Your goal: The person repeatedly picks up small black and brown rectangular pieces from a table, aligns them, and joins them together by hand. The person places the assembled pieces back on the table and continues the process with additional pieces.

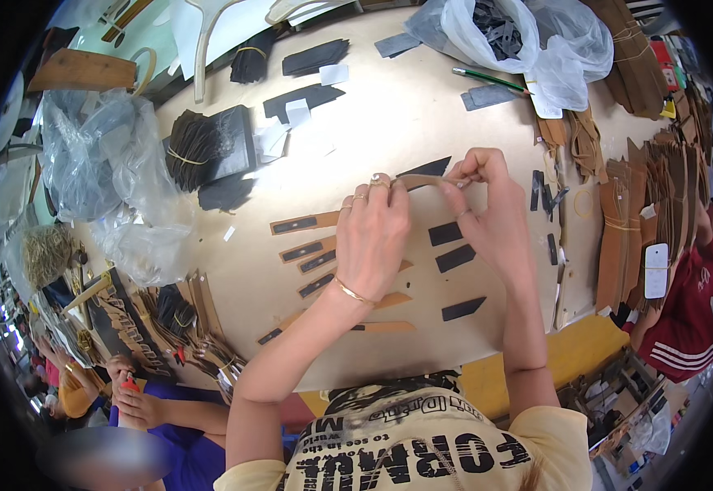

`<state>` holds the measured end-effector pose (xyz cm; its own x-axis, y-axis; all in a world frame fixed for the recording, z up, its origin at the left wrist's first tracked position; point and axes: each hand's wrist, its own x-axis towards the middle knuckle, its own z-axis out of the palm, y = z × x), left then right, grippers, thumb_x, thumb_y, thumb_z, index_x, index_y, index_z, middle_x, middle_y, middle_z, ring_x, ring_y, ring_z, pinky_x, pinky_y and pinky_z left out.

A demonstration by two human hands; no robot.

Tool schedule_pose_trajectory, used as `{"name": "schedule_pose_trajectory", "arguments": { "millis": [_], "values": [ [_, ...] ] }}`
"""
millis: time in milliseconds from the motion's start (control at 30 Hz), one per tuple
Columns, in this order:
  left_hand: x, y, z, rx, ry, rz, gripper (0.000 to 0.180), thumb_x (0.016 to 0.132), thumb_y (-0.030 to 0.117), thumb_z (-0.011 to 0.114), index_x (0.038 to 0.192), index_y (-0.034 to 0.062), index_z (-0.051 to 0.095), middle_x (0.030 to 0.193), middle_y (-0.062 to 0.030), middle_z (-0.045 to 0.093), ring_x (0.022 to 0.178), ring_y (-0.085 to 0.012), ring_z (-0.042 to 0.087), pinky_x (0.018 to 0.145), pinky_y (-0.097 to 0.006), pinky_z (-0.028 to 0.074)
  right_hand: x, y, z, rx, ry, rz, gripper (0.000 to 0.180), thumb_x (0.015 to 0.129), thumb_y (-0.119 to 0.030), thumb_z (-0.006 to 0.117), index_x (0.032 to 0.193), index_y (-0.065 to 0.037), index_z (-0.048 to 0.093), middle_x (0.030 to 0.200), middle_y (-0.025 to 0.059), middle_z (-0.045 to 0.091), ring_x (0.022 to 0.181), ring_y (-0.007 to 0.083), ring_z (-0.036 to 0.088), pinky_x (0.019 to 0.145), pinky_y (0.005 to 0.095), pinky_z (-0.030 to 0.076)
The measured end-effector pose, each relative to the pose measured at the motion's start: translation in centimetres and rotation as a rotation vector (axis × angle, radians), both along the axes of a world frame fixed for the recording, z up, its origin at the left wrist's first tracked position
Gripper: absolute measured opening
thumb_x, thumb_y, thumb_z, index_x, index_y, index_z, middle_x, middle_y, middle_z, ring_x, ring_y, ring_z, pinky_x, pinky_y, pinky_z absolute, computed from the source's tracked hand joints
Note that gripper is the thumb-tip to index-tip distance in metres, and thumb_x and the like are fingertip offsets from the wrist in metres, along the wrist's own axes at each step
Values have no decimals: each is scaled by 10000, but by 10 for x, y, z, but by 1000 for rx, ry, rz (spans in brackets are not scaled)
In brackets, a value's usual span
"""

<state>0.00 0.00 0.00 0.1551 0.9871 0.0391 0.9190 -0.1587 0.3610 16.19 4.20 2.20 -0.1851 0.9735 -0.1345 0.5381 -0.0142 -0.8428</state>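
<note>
Brown strip (430, 182) is pinched at its ends by both hands, left hand (373, 233) and right hand (487, 209), above the bench (389, 123), black pieces (453, 258) below.

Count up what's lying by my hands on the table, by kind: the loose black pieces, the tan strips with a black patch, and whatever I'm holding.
Loose black pieces by the right hand: 3
Black-patched tan strips beside the left hand: 5
Held tan strip, pinched by both hands: 1
Total: 9
</note>
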Motion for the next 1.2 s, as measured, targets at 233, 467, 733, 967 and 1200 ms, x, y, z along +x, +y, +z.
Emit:
{"name": "schedule_pose_trajectory", "arguments": {
  "millis": [233, 467, 733, 967, 1200],
  "values": [
    [0, 1, 1, 4, -15, 9, 337, 784, -25, 576, 1113, 0, 644, 1011, -122, 569, 889, -290, 598, 777, -376, 500, 8, 16, -18, 126, 63, -75, 304, 823, 25, 696, 1012, -20, 462, 813, 80, 634, 717, 187, 619, 689, 311, 507],
    [1, 1, 1, 19, -26, 14, 340, 778, -39, 571, 1106, 1, 652, 1006, -122, 571, 886, -284, 598, 768, -374, 498, 12, 17, -29, 126, 123, -100, 336, 822, 70, 678, 1016, -19, 419, 776, 89, 623, 708, 149, 612, 677, 277, 508],
    [1, 2, 3, -17, -20, 15, 342, 776, -35, 580, 1107, 4, 656, 996, -116, 573, 885, -274, 601, 755, -366, 499, 9, 18, -31, 131, 120, -106, 331, 816, 78, 675, 997, -21, 416, 766, 95, 618, 687, 159, 616, 649, 275, 504],
    [1, 2, -2, 61, 14, 8, 314, 774, -19, 597, 1080, 16, 658, 984, -98, 577, 868, -257, 605, 751, -357, 498, 12, 9, -31, 118, -129, -12, 221, 831, 19, 675, 1017, -30, 565, 958, 68, 641, 877, 209, 629, 891, 379, 450],
    [-4, 3, -3, 17, -114, 53, 240, 794, -30, 617, 1013, 14, 707, 931, -116, 616, 806, -277, 629, 741, -368, 507, -4, -23, -29, 688, -828, 121, 367, 813, 16, 592, 1151, -89, 688, 1283, 100, 560, 1221, 268, 502, 1047, 403, 362]
  ]
}}
